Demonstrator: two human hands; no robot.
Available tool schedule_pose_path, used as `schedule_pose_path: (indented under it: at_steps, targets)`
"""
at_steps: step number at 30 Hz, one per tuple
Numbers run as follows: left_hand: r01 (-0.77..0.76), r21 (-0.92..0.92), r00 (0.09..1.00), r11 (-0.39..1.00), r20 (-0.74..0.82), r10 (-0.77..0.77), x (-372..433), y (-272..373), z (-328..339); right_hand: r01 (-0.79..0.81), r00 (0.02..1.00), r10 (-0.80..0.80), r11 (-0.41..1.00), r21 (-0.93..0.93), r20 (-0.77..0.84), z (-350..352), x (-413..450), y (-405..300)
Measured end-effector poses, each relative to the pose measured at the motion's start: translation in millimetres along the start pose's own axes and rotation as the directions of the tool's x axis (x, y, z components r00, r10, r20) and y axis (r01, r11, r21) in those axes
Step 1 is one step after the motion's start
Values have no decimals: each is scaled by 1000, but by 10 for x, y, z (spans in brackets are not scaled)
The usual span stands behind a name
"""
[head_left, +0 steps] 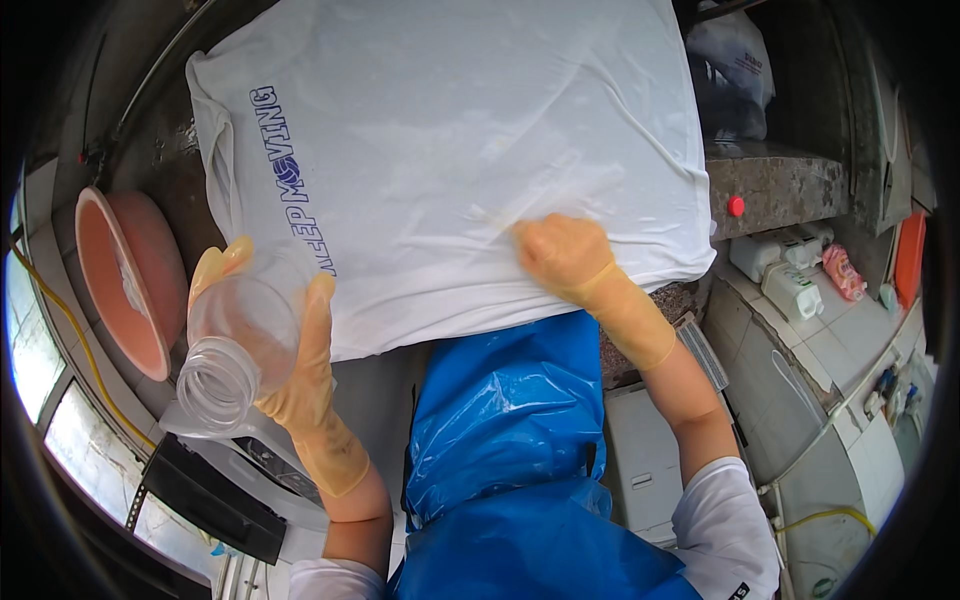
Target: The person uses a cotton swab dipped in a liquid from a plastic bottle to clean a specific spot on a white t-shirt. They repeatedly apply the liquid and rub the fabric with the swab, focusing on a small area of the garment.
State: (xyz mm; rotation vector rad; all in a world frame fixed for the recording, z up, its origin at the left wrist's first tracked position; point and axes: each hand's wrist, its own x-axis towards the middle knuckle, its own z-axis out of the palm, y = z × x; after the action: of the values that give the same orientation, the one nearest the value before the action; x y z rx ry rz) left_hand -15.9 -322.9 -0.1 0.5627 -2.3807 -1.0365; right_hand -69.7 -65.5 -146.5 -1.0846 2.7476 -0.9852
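Observation:
My left hand (pixel 315 360), in a yellowish rubber glove, grips a clear plastic bottle (pixel 244 322). The bottle has no cap on and tilts with its threaded mouth towards me. Before me a white T-shirt (pixel 450 150) is spread over a raised surface, with purple lettering and a ball print along its left side. My right hand (pixel 566 251), gloved alike, rests as a closed fist on the shirt's near right part. Motion blurs its knuckles, and its underside is hidden. Folds and a damp-looking patch lie around the fist.
A pink plastic basin (pixel 127 277) with pale cloth inside stands at left, above a grey washing machine (pixel 247 465) with a dark lid. A red cap (pixel 736 206) sits on the concrete ledge (pixel 780 187). White jugs (pixel 791 289) and a pink pouch (pixel 844 271) occupy the tiled counter at right.

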Motion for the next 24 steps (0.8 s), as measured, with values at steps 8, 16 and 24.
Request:
schedule_pose_path:
  at_steps: [8,16,24]
  targets:
    - [24,30,1000,999,-5,-24,-1,11,-23,-4,996,-2,998,-60,-92,1,8,-13]
    - [58,-17,998,998,-17,-58,-12,16,-6,60,998,-60,998,-1,14,-27,36,-19]
    - [35,4,999,999,-4,-35,-5,-2,-12,84,995,-86,995,61,43,-31,27,-26]
